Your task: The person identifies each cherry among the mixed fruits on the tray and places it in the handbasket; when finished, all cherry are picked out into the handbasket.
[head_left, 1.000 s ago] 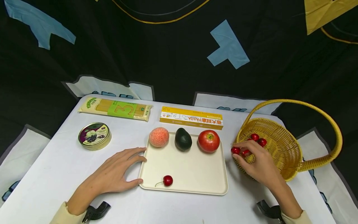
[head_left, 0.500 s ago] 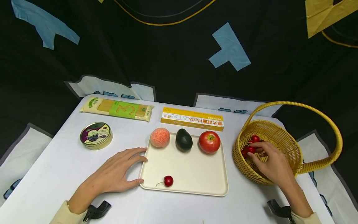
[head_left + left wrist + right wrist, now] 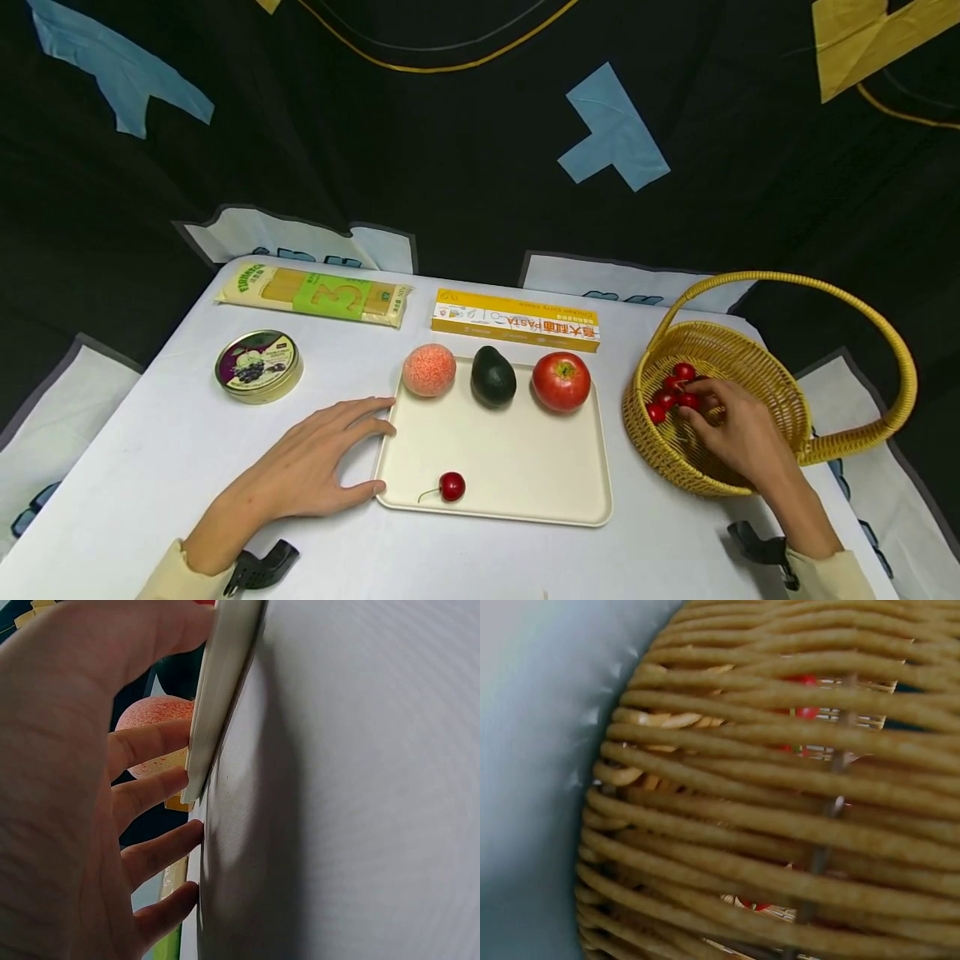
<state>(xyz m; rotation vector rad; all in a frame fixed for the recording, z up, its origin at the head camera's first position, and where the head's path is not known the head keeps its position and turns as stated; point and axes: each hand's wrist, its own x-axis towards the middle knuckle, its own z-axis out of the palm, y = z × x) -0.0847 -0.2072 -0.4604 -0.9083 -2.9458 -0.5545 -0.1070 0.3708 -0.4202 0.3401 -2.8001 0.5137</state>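
Note:
My left hand [image 3: 311,462] lies with spread fingers at the left side of a cream tray [image 3: 517,467], its fingertips and thumb touching the rim. In the left wrist view the same rim [image 3: 223,690] passes beside the thumb. On the tray sit a red cherry [image 3: 452,486] with a stem, a pinkish round fruit [image 3: 429,370], an avocado [image 3: 492,377] and a red apple [image 3: 561,382]. Inside the yellow wicker basket [image 3: 772,400], my right hand [image 3: 738,429] pinches a cherry [image 3: 688,402] among several others [image 3: 664,401]. The basket wall [image 3: 780,817] hides that hand in the right wrist view.
Behind the tray lie a yellow pasta box [image 3: 515,320] and a packet of noodles [image 3: 315,293]. A round tin [image 3: 258,367] stands at the left. The basket's tall handle [image 3: 892,333] arches over its right side. A white cloth [image 3: 315,558] covers the table.
My right hand has carried a cherry from above the basket's left rim rightward and down among the cherries inside. The left hand and the tray stay where they were.

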